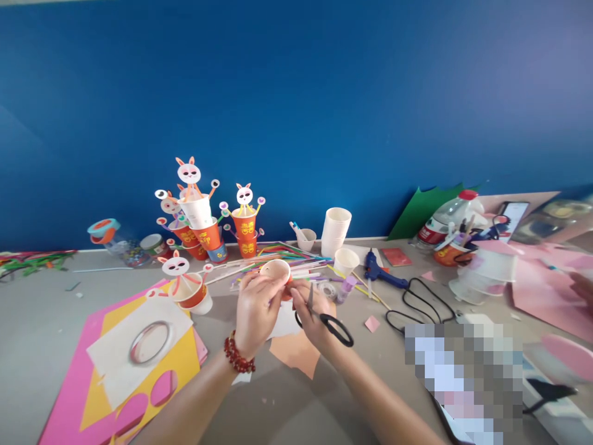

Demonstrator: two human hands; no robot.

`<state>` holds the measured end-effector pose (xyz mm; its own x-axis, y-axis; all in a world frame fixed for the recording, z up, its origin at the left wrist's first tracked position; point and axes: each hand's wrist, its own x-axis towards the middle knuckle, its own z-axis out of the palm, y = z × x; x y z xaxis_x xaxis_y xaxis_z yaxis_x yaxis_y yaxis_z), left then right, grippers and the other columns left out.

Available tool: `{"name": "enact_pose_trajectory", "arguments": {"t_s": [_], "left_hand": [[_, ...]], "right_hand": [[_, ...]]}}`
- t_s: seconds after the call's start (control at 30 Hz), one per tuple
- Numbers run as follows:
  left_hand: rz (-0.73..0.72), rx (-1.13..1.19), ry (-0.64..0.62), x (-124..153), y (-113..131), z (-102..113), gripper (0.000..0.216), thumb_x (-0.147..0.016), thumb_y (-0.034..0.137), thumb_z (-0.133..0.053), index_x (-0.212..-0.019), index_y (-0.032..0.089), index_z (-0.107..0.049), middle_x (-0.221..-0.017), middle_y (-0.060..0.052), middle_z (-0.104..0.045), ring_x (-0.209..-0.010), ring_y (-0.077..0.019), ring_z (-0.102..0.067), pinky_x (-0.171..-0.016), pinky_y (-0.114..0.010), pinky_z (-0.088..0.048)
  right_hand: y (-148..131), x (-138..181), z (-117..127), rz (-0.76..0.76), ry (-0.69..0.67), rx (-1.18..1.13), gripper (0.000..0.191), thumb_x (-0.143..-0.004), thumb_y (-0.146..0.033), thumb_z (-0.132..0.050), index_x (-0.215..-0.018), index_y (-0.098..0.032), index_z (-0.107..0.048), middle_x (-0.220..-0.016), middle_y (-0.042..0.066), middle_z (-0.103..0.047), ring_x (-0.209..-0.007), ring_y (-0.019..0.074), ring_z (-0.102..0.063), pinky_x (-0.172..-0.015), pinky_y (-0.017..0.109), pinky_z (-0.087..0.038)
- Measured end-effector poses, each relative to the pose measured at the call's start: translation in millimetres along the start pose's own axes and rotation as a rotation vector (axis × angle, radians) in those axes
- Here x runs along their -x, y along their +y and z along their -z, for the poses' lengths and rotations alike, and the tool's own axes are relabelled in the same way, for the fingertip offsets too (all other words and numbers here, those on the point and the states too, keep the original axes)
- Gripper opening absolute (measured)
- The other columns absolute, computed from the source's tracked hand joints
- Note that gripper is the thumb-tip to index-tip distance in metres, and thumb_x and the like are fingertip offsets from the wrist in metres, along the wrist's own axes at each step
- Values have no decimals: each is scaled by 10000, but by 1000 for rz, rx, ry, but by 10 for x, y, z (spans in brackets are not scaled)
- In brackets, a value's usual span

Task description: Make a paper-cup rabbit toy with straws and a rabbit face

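Note:
Near the middle of the table my left hand (258, 309), with a red bead bracelet at the wrist, is closed around a paper cup (277, 270). The cup tilts so that its open mouth partly shows; a little red is visible on its side. My right hand (319, 301) meets the cup's lower part, its fingertips partly hidden. Black-handled scissors (330, 319) are held in that same hand, blades pointing away from me. Beneath the hands lie orange paper (296, 352) and some white paper. A purple-capped glue stick (346, 288) stands just right of the right hand.
Cups with paper rabbits (248, 225) stand at the back left; another rabbit cup (197, 300) sits nearer. Pink and yellow sheets (78, 371) carry a tape roll (151, 342). A blue glue gun (382, 272) trails a black cord. Another person's hand (582, 287) shows at far right.

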<state>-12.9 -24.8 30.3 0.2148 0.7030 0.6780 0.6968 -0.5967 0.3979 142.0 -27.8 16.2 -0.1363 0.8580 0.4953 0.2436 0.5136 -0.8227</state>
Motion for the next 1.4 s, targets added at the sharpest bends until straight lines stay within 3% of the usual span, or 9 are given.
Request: {"name": "enact_pose_trajectory", "arguments": {"t_s": [0.17, 0.33, 0.47, 0.67, 0.87, 0.93, 1.07, 1.2, 1.4], "left_hand": [[42, 49, -22, -1, -48, 7, 245, -932, 164, -546, -1103, 249, -699, -928, -18, -774, -895, -193, -693, -907, -396, -446], [-59, -73, 63, 20, 5, -2, 311, -917, 104, -531, -1155, 243, -674, -906, -28, -775, -868, -193, -699, -962, -440, -408], [-115, -132, 65, 32, 17, -18, 337, -906, 87, -544, -1185, 237, -657, -944, -36, -781, -911, -204, -697, -965, -452, -389], [-84, -97, 16, 39, -40, -57, 334, -919, 100, -521, -1187, 245, -660, -924, -37, -779, -883, -197, -700, -950, -444, -403], [7, -71, -25, 55, -75, -96, 288, -931, 141, -508, -1129, 245, -690, -891, -36, -772, -860, -194, -699, -959, -439, -410], [0, -86, -22, 66, -72, -102, 282, -930, 143, -511, -1119, 242, -696, -904, -43, -772, -869, -198, -700, -964, -442, -406], [-39, -117, -9, 80, -47, -107, 311, -916, 116, -521, -1154, 233, -684, -937, -58, -773, -902, -208, -699, -973, -454, -398], [-31, -101, 6, 71, -50, -115, 312, -906, 95, -534, -1138, 234, -690, -901, -49, -774, -885, -210, -706, -986, -464, -401], [127, 90, -25, 25, -129, -93, 204, -919, 216, -581, -1065, 245, -720, -947, -45, -779, -896, -219, -706, -858, -391, -518]], "right_hand": [[15, -54, 36, 179, -116, 138, 286, -987, -280, -434, -775, -223, -617, -919, 86, -672, -890, 236, -608, -830, 386, -471], [47, 18, -160, -211, 93, -265, 351, -983, -387, -413, -727, -229, -592, -692, 12, -577, -655, 182, -563, -671, 320, -478], [82, 73, -274, -482, 185, -565, 436, -949, -452, -456, -569, -237, -451, -604, -14, -498, -680, 188, -572, -725, 327, -496], [132, 56, -191, -227, 97, -262, 313, -977, -398, -432, -793, -228, -619, -758, 14, -589, -664, 178, -556, -704, 325, -476], [161, 25, -76, 36, -19, 33, 293, -989, -342, -447, -804, -233, -645, -1035, 87, -676, -1007, 247, -612, -915, 401, -461], [177, 18, -69, 11, -35, -6, 302, -981, -368, -468, -788, -235, -658, -997, 80, -685, -981, 245, -621, -894, 393, -476], [230, 33, -121, -188, 19, -239, 322, -979, -428, -454, -877, -214, -672, -834, 48, -652, -705, 183, -622, -652, 312, -510], [247, 49, -172, -317, 71, -365, 328, -971, -447, -436, -845, -218, -635, -667, -14, -560, -668, 174, -608, -671, 305, -518], [139, -18, -75, -240, 63, -187, 461, -970, -417, -425, -553, -226, -473, -633, -3, -533, -662, 171, -581, -673, 293, -471]]}}
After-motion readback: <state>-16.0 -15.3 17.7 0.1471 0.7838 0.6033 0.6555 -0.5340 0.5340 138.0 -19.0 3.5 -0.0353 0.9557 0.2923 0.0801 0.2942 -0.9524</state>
